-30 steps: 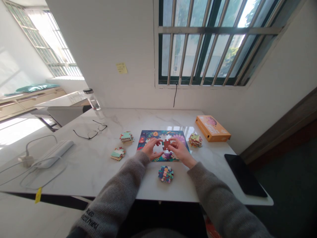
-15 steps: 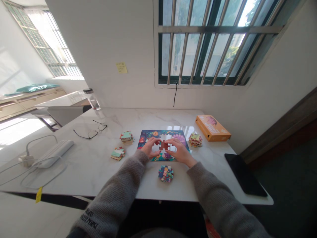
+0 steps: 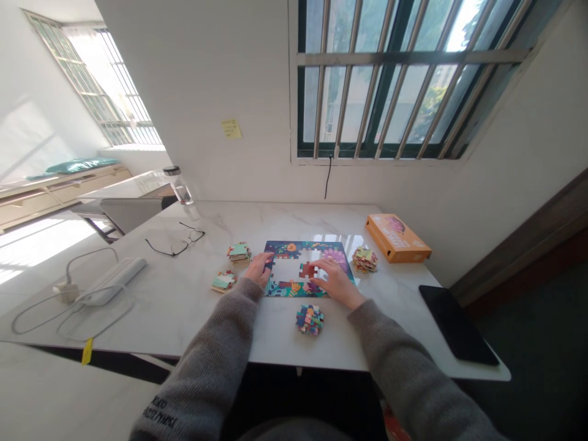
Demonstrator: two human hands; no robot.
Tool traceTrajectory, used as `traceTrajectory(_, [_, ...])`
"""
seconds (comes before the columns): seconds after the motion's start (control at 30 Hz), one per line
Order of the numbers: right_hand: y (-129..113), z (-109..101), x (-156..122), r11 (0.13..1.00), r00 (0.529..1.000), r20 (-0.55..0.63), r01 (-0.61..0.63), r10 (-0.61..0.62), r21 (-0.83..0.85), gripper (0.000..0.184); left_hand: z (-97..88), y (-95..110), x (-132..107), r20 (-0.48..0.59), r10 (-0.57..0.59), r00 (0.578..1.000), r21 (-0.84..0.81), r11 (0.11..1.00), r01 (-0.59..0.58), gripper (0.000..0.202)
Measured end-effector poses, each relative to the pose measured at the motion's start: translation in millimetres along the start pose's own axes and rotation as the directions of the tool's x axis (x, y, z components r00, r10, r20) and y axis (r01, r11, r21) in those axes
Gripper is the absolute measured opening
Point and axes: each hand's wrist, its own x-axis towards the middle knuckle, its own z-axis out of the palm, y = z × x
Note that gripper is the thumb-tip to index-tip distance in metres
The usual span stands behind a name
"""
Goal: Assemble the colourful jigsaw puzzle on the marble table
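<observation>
A partly built jigsaw puzzle (image 3: 288, 248) lies on the white marble table (image 3: 184, 306) in front of me. Its middle is an unfilled white gap. My right hand (image 3: 335, 278) reaches in from the right, its fingertips closed on a red puzzle piece (image 3: 306, 269) set at the gap's right side. My left hand (image 3: 258, 270) rests on the puzzle's left edge with its fingers laid loosely and nothing in them. Both arms wear grey knit sleeves.
Piles of loose pieces sit around the puzzle: two at the left (image 3: 239, 252) (image 3: 223, 282), one at the right (image 3: 364, 259), one nearest me (image 3: 310, 320). An orange box (image 3: 397, 237), a black tablet (image 3: 457, 334), glasses (image 3: 177, 242), a bottle (image 3: 179, 185) and a white power strip (image 3: 113, 280) are also here.
My left hand has left the red piece and moved left to the puzzle's edge. My right hand stays on the piece, which now lies lower in the gap. The view shifted slightly.
</observation>
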Motion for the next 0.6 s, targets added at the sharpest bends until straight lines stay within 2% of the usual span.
traceTrajectory(0.27, [6,7,1,0.995,0.999,0.032,0.043,-0.041,-0.088,0.035,10.1,-25,-8,0.089,-0.011,0.996,0.127,0.992,0.000,0.048])
traceTrajectory(0.43, [-4,9,11,0.976,0.991,0.081,0.116,-0.103,-0.184,0.034,13.2,-29,-9,0.061,-0.007,0.998,0.102,0.995,0.001,0.044])
traceTrajectory(0.6, [-10,21,29,0.973,0.985,0.098,0.159,-0.144,-0.168,0.030,12.0,-31,-7,0.064,-0.015,0.998,0.066,0.998,0.011,0.041])
